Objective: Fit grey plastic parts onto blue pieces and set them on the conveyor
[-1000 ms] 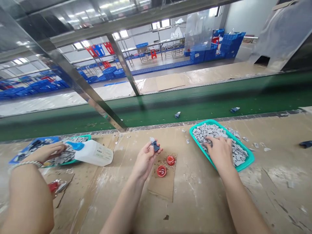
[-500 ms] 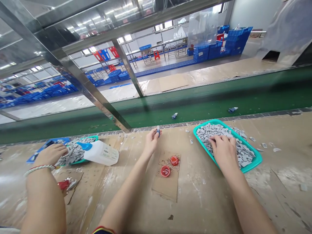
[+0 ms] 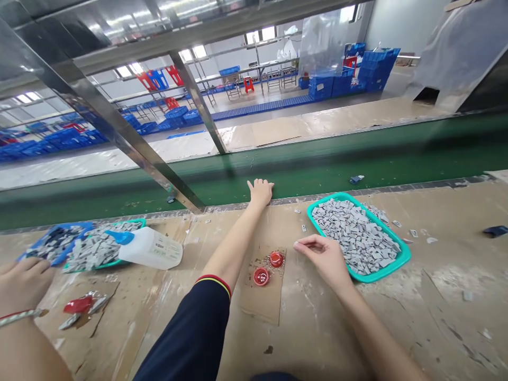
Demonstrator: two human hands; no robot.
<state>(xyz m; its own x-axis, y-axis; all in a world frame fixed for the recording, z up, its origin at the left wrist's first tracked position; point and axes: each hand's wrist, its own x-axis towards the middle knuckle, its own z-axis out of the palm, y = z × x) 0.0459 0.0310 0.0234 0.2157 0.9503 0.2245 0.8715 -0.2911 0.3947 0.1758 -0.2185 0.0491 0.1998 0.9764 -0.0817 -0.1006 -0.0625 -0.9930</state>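
Tray (image 3: 375, 277) stands right of bottle (image 3: 153, 248), whose print is illegible; right hand (image 3: 323, 259) pinched, contents unclear; left hand (image 3: 261, 192) over belt (image 3: 313, 169), fingers spread.

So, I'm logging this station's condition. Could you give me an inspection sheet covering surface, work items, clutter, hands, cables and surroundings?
Surface: cardboard-covered workbench, scuffed and stained, alongside a green conveyor belt.
Work items: teal tray full of small grey pieces; two red cups on a cardboard sheet.
Clutter: loose grey pieces beside that tray; white bottle tipped over at left.
Hands: left hand over the belt, fingers spread; right hand beside the tray, thumb and forefinger close together, contents unclear.
Cables: nothing seen.
Surroundings: another person's hand at left; blue crates and a red stool beyond the belt.
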